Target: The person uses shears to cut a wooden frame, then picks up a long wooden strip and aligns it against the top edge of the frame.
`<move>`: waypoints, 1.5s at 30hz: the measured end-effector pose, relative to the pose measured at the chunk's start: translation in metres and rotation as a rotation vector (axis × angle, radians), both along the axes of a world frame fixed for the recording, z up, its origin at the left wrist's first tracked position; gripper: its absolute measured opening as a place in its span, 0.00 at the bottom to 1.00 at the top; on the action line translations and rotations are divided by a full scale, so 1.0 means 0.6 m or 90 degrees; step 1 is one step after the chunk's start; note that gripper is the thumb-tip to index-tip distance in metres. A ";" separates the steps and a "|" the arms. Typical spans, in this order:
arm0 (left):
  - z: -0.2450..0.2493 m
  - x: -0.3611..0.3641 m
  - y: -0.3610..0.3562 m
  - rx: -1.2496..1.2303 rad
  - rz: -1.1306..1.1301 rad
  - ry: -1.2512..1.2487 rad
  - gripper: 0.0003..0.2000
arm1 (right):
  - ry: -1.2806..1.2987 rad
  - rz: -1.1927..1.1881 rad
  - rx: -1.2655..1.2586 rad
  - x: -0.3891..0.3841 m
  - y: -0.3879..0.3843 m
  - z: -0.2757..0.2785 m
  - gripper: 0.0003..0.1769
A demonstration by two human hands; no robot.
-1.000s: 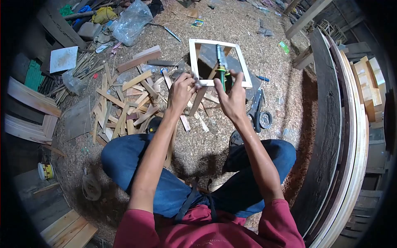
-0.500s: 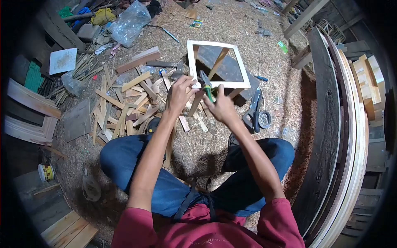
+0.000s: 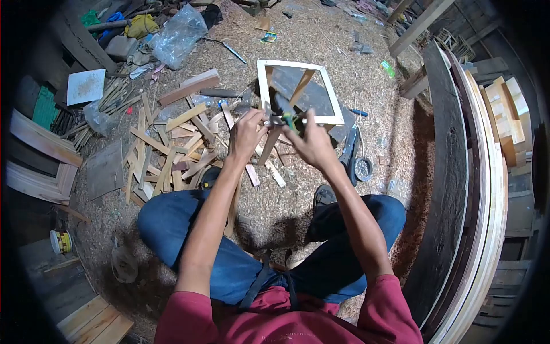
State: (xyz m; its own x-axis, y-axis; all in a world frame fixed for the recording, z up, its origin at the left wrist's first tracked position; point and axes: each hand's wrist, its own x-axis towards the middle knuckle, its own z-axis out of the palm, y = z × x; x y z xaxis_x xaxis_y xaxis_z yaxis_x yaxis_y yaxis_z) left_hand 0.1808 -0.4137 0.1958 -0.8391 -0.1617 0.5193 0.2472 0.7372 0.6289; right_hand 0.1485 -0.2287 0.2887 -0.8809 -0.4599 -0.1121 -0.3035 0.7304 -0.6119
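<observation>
Wooden frame (image 3: pixel 291 63), pale 4-sided top rim w/ brownish legs below, is just beyond both hands, near-L corner right at the L fingertips; pliers (image 3: pixel 284 107), dark head + green handles, a bit blurred, are in the R grip, head tilted up-L over the frame's opening. R hand (image 3: pixel 314 144) is curled round the handles, forearm reaching fwd + inward; L hand (image 3: pixel 246 136) has fingers bent close tog., can't tell what's pinched. Wood scraps (image 3: pixel 166 152) lie L of the L hand.
</observation>
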 end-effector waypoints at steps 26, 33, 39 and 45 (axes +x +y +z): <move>0.024 0.010 0.006 -0.025 0.019 -0.082 0.11 | 0.235 -0.143 -0.218 0.029 -0.021 0.013 0.23; 0.002 0.004 -0.005 -0.031 0.028 -0.003 0.14 | 0.153 0.025 0.057 0.013 -0.010 -0.017 0.32; 0.008 0.005 0.000 -0.046 0.024 -0.015 0.10 | 0.237 -0.099 -0.056 0.044 -0.015 -0.051 0.29; 0.014 0.010 -0.001 -0.054 0.044 -0.035 0.14 | 0.130 -0.017 0.058 0.014 -0.010 -0.025 0.28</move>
State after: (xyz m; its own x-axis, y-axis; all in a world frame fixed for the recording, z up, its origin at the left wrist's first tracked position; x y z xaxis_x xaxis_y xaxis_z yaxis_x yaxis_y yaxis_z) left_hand 0.1868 -0.4145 0.2044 -0.8548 -0.1775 0.4876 0.1614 0.8021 0.5749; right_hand 0.1572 -0.2347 0.2737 -0.9013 -0.4321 0.0301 -0.3940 0.7892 -0.4710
